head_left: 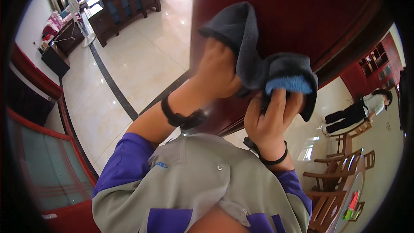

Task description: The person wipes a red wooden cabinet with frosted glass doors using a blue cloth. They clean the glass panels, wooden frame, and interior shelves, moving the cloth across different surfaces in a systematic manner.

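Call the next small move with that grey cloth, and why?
Probably spread the grey cloth flat against the dark red door. Both hands hold it bunched: the left hand under one raised fold, the right hand pinching the other end, where a blue face shows. Bunched like this, little cloth would meet the panel.

Both forearms raised in front of the chest. Left hand [215, 71] — fingers curled, knuckles outward, wrist banded. Right hand [269, 118] — fingers closed in a grip, palm facing the body, wrist banded.
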Tool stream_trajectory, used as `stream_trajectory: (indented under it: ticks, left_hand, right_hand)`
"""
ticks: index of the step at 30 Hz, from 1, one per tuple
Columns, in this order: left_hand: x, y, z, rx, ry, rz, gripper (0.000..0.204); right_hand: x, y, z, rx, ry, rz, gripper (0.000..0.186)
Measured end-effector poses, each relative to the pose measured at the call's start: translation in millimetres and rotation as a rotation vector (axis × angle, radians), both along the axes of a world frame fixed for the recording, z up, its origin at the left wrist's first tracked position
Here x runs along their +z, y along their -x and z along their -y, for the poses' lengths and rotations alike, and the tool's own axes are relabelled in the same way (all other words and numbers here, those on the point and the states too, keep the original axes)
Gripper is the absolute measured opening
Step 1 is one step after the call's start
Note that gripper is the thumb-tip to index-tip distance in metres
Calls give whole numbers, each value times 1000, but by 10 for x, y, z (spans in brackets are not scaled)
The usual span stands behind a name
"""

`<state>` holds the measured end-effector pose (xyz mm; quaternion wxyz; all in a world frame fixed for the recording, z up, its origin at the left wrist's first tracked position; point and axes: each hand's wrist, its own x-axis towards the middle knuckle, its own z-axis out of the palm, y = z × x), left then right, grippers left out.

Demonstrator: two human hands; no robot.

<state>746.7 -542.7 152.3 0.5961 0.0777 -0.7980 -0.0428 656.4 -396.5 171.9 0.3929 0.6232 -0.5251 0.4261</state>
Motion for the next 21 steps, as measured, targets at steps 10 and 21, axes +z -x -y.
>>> stream_trajectory:
  ticks: [10, 21]
  left_hand:
    - [-1357, -162, 85, -109, -183, 308, 65]
    - [-312, -185, 549, 43, -206, 104, 67]
  right_hand:
    - [-741, -345, 434, -229, -370, -4, 55]
    - [42, -193, 793, -285, -106, 36, 51]
